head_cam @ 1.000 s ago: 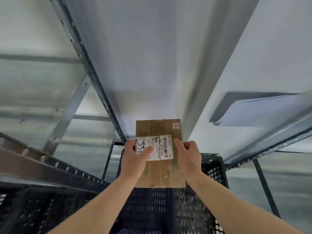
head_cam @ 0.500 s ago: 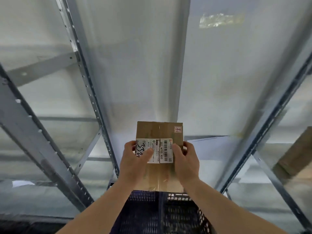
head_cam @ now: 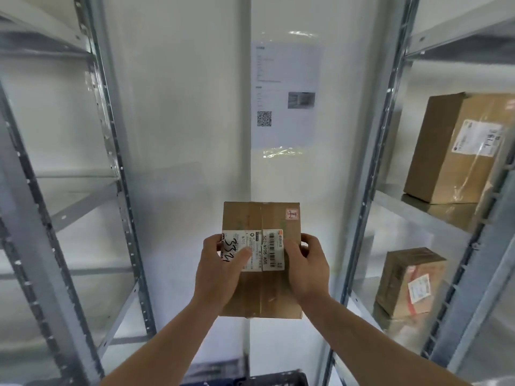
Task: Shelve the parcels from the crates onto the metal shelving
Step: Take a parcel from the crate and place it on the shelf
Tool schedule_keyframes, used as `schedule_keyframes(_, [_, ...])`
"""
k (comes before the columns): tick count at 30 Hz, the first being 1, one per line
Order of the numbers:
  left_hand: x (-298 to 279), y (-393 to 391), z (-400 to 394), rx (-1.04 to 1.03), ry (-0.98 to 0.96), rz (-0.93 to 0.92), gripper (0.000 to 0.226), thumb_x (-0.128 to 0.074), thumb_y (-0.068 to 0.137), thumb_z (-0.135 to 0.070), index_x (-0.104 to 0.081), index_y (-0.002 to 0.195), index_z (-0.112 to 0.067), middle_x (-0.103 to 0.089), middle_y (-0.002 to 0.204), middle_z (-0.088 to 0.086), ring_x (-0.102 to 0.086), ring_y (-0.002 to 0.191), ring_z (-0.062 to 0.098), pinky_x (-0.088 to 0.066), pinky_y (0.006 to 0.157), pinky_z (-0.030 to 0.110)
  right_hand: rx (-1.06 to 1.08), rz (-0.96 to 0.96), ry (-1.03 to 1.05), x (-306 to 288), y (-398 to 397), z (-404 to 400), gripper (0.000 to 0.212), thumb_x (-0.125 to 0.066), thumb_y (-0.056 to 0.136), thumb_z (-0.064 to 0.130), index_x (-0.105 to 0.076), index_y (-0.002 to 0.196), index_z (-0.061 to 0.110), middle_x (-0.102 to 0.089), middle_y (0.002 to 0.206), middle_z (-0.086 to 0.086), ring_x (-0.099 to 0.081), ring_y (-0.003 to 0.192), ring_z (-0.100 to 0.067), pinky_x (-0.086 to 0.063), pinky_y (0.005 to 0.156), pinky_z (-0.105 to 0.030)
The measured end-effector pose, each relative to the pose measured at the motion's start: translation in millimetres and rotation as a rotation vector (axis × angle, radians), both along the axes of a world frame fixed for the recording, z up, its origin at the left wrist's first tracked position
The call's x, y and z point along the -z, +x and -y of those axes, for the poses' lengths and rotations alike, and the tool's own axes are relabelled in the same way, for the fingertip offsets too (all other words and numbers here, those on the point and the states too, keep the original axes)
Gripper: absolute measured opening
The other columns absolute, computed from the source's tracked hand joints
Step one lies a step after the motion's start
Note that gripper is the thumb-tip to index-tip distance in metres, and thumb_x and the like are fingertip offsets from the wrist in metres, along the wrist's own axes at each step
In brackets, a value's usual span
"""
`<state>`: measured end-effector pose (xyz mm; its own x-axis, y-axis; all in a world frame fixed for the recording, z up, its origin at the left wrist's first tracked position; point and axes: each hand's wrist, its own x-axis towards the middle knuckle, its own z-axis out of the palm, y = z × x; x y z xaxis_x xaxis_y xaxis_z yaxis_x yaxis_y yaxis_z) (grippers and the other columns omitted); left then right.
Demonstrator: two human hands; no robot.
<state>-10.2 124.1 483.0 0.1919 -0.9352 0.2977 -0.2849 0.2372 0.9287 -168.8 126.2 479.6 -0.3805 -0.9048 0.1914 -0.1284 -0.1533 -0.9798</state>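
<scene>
I see one small cardboard parcel (head_cam: 262,218) at lower centre of the frame, held up in front of the white wall (head_cam: 181,107), with two white labels side by side across its face. My left hand (head_cam: 220,270) grasps its left edge, thumb lying over the handwritten label; my right hand (head_cam: 306,267) grasps the right edge, thumb on the barcode label. Two metal shelving units flank it: the left unit (head_cam: 111,140) and the right unit (head_cam: 381,140). On the right unit I count two shelved cardboard boxes, a large box (head_cam: 457,151) above and a smaller box (head_cam: 409,285) below. One printed notice (head_cam: 287,96) is taped to the wall. One dark crate rim (head_cam: 278,379) shows at bottom centre.
</scene>
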Motion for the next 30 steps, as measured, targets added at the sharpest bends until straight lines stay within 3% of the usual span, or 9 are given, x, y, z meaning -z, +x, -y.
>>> schedule_keyframes(5, [-35, -15, -34, 0.115, -0.086, -0.041, 0.041, -0.071, 0.090, -0.028, -0.043, 0.121, -0.027, -0.060, 0.114, -0.008, -0.060, 0.103, 0.012, -0.048, 0.074, 0.014, 0.095, -0.041, -0.076, -37, -15, -52, 0.031, -0.055, 0.097, 0.051, -0.053, 0.122, 0.033, -0.069, 0.102, 0.012, -0.067, 0.090, -0.010, -0.051, 0.070, -0.022])
schedule_keyframes(11, [-64, -46, -79, 0.256, -0.145, -0.049, 0.042, -0.070, 0.091, -0.027, -0.045, 0.124, -0.022, -0.059, 0.118, -0.004, -0.057, 0.093, 0.005, -0.048, 0.059, 0.006, 0.244, -0.049, -0.120, -71, -43, -117, 0.034, -0.053, 0.096, 0.055, -0.055, 0.123, 0.033, -0.068, 0.108, 0.012, -0.065, 0.094, -0.010, -0.053, 0.080, -0.030])
schedule_keyframes(15, [-75, -74, -109, 0.353, -0.172, -0.046, 0.042, -0.070, 0.091, -0.027, -0.047, 0.125, -0.020, -0.059, 0.119, -0.004, -0.057, 0.093, 0.008, -0.047, 0.058, 0.002, 0.330, -0.045, -0.136, -82, -66, -162, 0.039, -0.052, 0.095, 0.059, -0.055, 0.123, 0.032, -0.069, 0.108, 0.011, -0.066, 0.096, -0.013, -0.056, 0.090, -0.040])
schedule_keyframes(21, [-87, -124, -150, 0.496, -0.179, -0.061, 0.043, -0.070, 0.092, -0.028, -0.047, 0.127, -0.021, -0.058, 0.118, -0.006, -0.057, 0.100, 0.011, -0.045, 0.067, 0.009, 0.451, -0.038, -0.170, -93, -107, -223, 0.037, -0.055, 0.095, 0.054, -0.058, 0.122, 0.029, -0.071, 0.107, 0.007, -0.069, 0.095, -0.013, -0.059, 0.086, -0.037])
schedule_keyframes(26, [-97, -175, -178, 0.604, -0.202, -0.055, 0.041, -0.070, 0.091, -0.033, -0.046, 0.124, -0.026, -0.060, 0.115, -0.010, -0.059, 0.099, 0.004, -0.045, 0.068, 0.010, 0.547, -0.045, -0.203, -106, -149, -268, 0.026, -0.054, 0.099, 0.046, -0.060, 0.114, 0.027, -0.070, 0.097, 0.010, -0.066, 0.087, -0.005, -0.048, 0.066, -0.021])
schedule_keyframes(30, [-105, -223, -199, 0.648, -0.222, -0.047, 0.040, -0.069, 0.091, -0.034, -0.048, 0.124, -0.024, -0.062, 0.115, -0.008, -0.061, 0.101, 0.009, -0.046, 0.066, 0.009, 0.606, -0.050, -0.203, -114, -191, -295, 0.021, -0.053, 0.097, 0.051, -0.060, 0.103, 0.032, -0.070, 0.093, 0.011, -0.067, 0.089, -0.009, -0.052, 0.071, -0.027])
